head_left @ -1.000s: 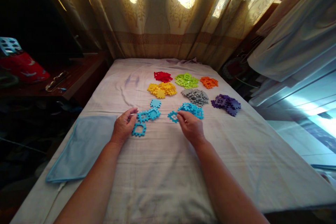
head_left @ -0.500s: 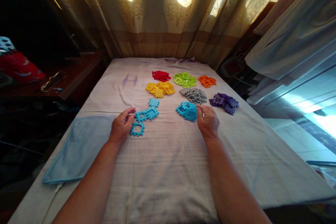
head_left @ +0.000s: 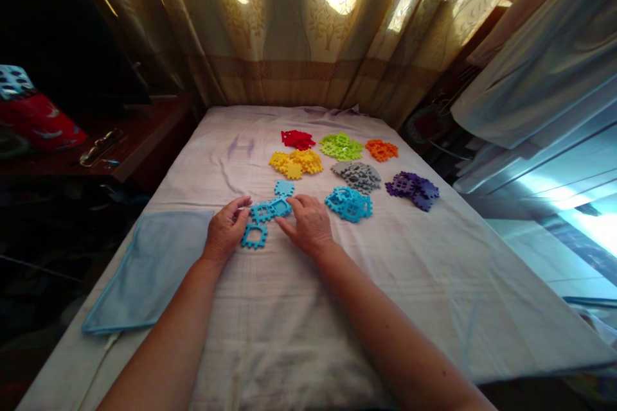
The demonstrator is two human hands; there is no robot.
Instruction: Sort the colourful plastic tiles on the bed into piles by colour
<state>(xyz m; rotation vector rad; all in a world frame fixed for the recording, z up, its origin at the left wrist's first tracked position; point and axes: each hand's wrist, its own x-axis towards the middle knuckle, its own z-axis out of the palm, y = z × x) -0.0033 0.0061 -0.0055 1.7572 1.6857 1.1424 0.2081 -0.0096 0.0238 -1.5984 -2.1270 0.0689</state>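
Note:
Several light blue interlocking pieces lie on the cloth between my hands: a solid one (head_left: 284, 188) at the back, a window-like one (head_left: 261, 212) with another beside it, and an open square frame (head_left: 254, 236) nearest me. My left hand (head_left: 228, 226) rests at their left edge, fingers apart and curved, nothing seen in its grasp. My right hand (head_left: 308, 221) is at their right side, thumb and fingers apart, fingertips at the piece right of the window-like one. The blue pile (head_left: 349, 203) lies right of my right hand.
Farther back are red (head_left: 297, 139), yellow (head_left: 295, 163), lime green (head_left: 340, 146), orange (head_left: 382, 149), gray (head_left: 357, 176) and purple (head_left: 412, 189) piles. A pale blue pad (head_left: 149, 270) with a cord lies left. Curtains hang behind the cloth-covered surface (head_left: 289, 334).
My right hand has left the blue pile and moved left to the separate blue pieces. My left hand has barely moved.

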